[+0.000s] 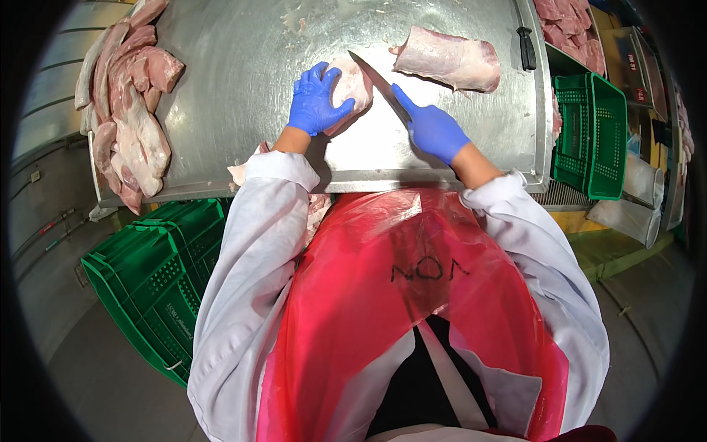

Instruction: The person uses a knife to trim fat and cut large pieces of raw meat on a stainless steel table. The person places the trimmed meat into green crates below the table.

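We see the left grip (321, 99) clamped on a meat piece (353, 82); to its right, the right grip (434, 131), seen from its back, appears closed round a knife (381, 85).

Bright glare whitens the metal table (368, 153), while fisheye edges bend and darken.

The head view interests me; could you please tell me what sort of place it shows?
Probably a meat-cutting room: raw meat is heaped on a metal table, the right hand holds a knife, and green crates stand nearby.
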Motion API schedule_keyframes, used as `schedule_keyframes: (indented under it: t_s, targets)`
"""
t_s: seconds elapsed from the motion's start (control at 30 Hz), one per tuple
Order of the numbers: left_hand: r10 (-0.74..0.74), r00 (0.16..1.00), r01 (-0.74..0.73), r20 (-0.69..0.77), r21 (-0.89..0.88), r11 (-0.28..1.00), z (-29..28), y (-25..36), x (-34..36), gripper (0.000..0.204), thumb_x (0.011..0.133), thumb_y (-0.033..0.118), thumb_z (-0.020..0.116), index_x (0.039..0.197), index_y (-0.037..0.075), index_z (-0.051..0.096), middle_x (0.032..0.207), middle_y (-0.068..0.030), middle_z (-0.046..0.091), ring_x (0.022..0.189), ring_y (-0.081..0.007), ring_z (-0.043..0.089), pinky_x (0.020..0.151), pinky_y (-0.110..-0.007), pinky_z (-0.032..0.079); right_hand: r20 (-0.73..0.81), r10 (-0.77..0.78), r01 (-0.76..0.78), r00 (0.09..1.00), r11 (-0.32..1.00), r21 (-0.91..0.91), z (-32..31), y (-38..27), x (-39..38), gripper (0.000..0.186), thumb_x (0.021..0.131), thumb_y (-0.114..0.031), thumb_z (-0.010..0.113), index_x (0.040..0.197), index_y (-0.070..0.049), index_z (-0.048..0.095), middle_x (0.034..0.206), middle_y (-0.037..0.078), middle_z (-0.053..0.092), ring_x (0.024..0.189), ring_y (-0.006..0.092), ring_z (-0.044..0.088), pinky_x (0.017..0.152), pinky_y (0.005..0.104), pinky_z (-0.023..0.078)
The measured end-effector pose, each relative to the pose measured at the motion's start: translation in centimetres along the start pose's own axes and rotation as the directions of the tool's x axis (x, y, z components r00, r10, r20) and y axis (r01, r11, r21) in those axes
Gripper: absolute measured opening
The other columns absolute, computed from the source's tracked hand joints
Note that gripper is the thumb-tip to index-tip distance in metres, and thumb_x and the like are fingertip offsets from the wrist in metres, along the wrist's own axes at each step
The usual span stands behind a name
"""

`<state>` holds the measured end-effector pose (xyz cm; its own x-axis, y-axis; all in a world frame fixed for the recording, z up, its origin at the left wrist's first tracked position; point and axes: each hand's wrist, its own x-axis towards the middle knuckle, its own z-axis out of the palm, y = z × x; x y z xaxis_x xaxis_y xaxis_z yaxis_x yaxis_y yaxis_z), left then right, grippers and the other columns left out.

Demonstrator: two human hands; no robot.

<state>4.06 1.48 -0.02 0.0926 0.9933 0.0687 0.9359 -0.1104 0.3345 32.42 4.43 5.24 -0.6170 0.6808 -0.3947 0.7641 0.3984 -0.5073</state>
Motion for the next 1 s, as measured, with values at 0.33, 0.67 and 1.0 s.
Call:
schedule_keyframes:
  t_s: [0.33, 0.67, 1.0]
  targets:
    - [-0.123, 0.990, 0.123, 0.066, 0.008, 0.992, -0.1, 0.6, 0.9, 0.079, 0.073, 0.060, 0.070, 0.135, 0.012, 0.057, 0.144, -0.0206, 0.045, 0.130, -0.0397, 0.045, 0.109, -0.052, 0.035, -0.021, 0.065, -0.064, 0.998, 0.998, 0.024, 4.8, -0.1, 1.8, 0.085, 0.088, -0.003, 0.045, 0.162, -0.026, 0.009, 0.087, 0.026, 0.070, 0.075, 0.0416, 0.069, 0.072, 0.0518, 0.055]
    - [-0.056, 0.903, -0.026, -0.426, -0.185, 0.982, -3.7, -0.6, -4.3, 0.069, 0.086, 0.044, 0.066, 0.143, 0.010, 0.046, 0.149, -0.0215, 0.042, 0.138, -0.0404, 0.040, 0.112, -0.054, 0.030, -0.291, -0.016, -0.025, 0.957, 0.991, -0.135, -0.2, 0.4, -8.0, 0.076, 0.084, -0.006, 0.057, 0.156, -0.012, 0.032, 0.084, 0.024, 0.063, 0.070, 0.0404, 0.066, 0.065, 0.0521, 0.053]
    - [0.039, 0.999, -0.043, 0.035, 0.128, 0.991, -6.8, 2.6, -12.7, 0.076, 0.093, 0.058, 0.049, 0.152, 0.012, 0.041, 0.160, -0.0097, 0.038, 0.152, -0.0366, 0.023, 0.120, -0.061, 0.009, -0.059, -0.421, 0.385, 0.905, 0.871, -0.305, -0.5, -8.7, -3.7, 0.063, 0.085, -0.007, 0.059, 0.146, -0.014, 0.047, 0.097, 0.022, 0.057, 0.085, 0.0380, 0.061, 0.075, 0.0477, 0.050]
